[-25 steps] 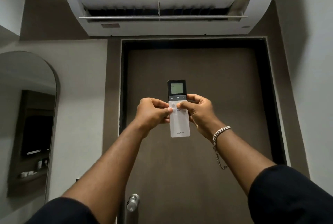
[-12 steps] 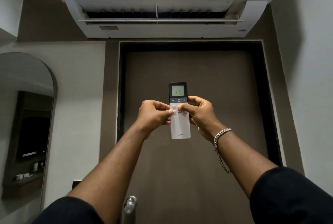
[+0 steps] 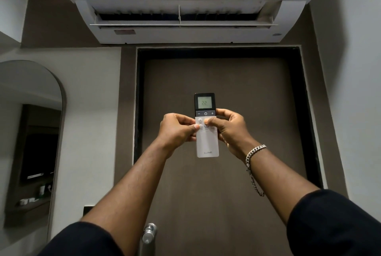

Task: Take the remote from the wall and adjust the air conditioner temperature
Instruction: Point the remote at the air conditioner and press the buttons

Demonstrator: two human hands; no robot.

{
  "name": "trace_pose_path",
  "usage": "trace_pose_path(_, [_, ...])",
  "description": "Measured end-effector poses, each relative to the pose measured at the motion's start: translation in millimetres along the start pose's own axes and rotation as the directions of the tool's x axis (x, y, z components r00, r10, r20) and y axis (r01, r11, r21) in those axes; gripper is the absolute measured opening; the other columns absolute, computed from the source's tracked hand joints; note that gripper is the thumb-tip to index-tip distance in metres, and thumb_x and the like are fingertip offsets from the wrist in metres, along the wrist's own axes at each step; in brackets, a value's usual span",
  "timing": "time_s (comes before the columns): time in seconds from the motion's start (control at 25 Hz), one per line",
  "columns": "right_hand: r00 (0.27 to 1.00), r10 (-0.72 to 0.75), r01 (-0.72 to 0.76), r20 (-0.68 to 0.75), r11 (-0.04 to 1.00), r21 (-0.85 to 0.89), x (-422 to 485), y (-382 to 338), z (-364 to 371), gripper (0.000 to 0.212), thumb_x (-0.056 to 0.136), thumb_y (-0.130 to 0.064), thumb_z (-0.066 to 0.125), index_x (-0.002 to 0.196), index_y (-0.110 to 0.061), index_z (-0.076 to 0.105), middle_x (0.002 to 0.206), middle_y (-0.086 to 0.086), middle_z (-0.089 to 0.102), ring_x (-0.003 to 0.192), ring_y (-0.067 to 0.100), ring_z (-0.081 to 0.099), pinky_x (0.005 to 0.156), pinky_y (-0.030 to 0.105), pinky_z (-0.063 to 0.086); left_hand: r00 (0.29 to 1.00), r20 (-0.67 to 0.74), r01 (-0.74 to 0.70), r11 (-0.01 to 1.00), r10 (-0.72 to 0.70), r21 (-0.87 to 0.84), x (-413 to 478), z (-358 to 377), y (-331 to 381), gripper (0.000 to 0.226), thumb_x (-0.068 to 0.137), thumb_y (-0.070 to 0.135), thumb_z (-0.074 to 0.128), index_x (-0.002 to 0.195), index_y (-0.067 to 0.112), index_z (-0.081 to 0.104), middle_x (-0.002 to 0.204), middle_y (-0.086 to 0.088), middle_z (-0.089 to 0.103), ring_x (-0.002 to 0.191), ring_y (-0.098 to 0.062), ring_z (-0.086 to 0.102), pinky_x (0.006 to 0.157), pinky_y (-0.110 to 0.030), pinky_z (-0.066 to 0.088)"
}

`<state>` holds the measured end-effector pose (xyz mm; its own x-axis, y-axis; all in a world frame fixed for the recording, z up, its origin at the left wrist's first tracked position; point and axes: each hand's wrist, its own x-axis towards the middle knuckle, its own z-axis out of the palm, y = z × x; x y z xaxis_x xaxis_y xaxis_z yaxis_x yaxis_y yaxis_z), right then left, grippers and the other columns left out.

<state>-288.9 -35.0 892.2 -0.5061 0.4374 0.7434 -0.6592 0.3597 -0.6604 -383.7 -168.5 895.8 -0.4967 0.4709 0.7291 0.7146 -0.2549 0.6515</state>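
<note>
White slim plastic remote (image 3: pixel 206 132), gripped by left hand (image 3: pixel 178 131) and right hand (image 3: pixel 231 130), points at white wall-mounted air conditioner (image 3: pixel 189 8), likely so its signal reaches.

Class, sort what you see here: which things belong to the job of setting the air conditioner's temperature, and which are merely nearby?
Belong to the job:
remote, display reading 22
air conditioner, flap open
left hand and right hand, both holding the remote

Merely nearby:
door
door handle
arched mirror
bracelet
</note>
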Motion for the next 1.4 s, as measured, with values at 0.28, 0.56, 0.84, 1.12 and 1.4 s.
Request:
trace_pose_path(0.28, [1.000,-0.018,0.018,-0.024,1.000,-0.012,0.9,-1.6,-3.8,0.027,0.080,-0.007,0.072,0.096,-0.024,0.058,0.102,0.004,0.067,0.090,0.021,0.069,0.070,0.033,0.060,1.000,0.009,-0.005,1.000,0.005,0.003,-1.8,5.7,4.2,0.026,0.082,0.015,0.072,0.101,-0.002,0.068,0.104,-0.018,0.073,0.090,-0.027,0.074,0.078,-0.046,0.062])
trace_pose_path(0.56, [1.000,0.006,-0.006,0.002,1.000,0.012,-0.4,-3.4,-8.9,0.038,0.081,-0.006,0.072,0.115,-0.014,0.057,0.109,0.007,0.068,0.098,0.025,0.069,0.082,0.042,0.059,1.000,0.006,-0.009,1.000,0.009,-0.010,-0.7,7.5,4.3,0.026,0.081,0.016,0.072,0.101,-0.001,0.068,0.103,-0.017,0.073,0.089,-0.025,0.075,0.078,-0.045,0.062])
trace_pose_path(0.84, [0.999,0.017,-0.019,0.035,0.998,0.056,-7.0,-3.6,-13.4,0.037,0.080,-0.006,0.072,0.113,-0.014,0.059,0.099,0.002,0.074,0.086,0.016,0.074,0.071,0.030,0.061,0.996,-0.089,0.009,0.998,-0.014,-0.058,7.5,12.8,9.6,0.028,0.086,0.025,0.067,0.098,0.000,0.069,0.095,-0.016,0.075,0.082,-0.025,0.076,0.073,-0.043,0.063])
trace_pose_path(1.12, [1.000,0.012,-0.013,0.011,0.997,0.072,-11.2,-2.9,-17.0,0.022,0.086,-0.010,0.067,0.106,-0.018,0.064,0.101,0.003,0.075,0.089,0.018,0.074,0.078,0.036,0.061,0.992,-0.123,-0.005,0.998,-0.003,-0.068,7.2,22.7,13.4,0.027,0.088,0.022,0.066,0.100,-0.001,0.069,0.092,-0.015,0.076,0.076,-0.023,0.075,0.063,-0.033,0.061])
trace_pose_path(1.4, [0.988,0.065,-0.057,-0.142,0.997,0.059,-7.3,-4.5,-18.5,0.007,0.086,-0.015,0.063,0.090,-0.018,0.068,0.092,0.008,0.076,0.078,0.022,0.074,0.074,0.042,0.060,0.995,-0.097,-0.043,0.993,0.032,-0.114,1.8,30.8,16.9,0.024,0.088,0.014,0.066,0.099,-0.007,0.069,0.092,-0.024,0.074,0.079,-0.031,0.074,0.066,-0.035,0.061])
